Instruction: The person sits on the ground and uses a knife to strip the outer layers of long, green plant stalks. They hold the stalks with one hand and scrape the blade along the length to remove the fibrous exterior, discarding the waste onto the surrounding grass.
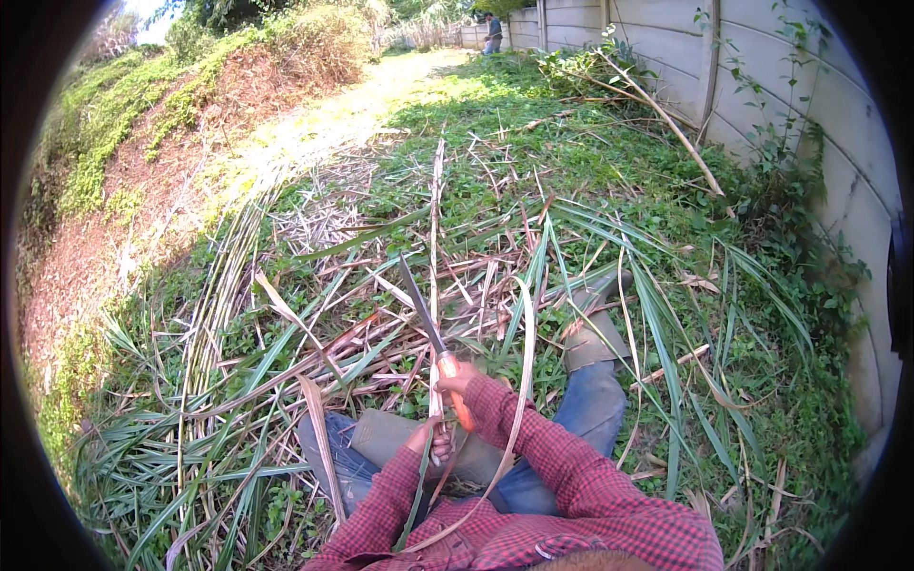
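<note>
1. Grass (533,157) covers the ground, weedy stuff, and whoever's wearing the camera is sitting right on it: checked shirt (590,481), jeans (595,409), one boot (595,333) stretched out front-right.
2. Left hand (430,442) is wrapped around the near end of a long pale stalk (435,228), just over the lap. Stalk points pretty much straight away from the body.
3. Right hand (457,377) is just beyond the left and clamped on the orange handle of a knife (425,312). Long dark blade, tipped a bit left, right by the stalk. Can't tell if it's touching.
4. Loads of dry litter (476,295) past the hands, plus a row of stalks (219,295) lying off to the left.
5. Further out, a bare branch (666,119) leans near a pale panel wall (762,86) on the right.
6. Way back by the wall, another person (492,34), too small to make out much.
</note>
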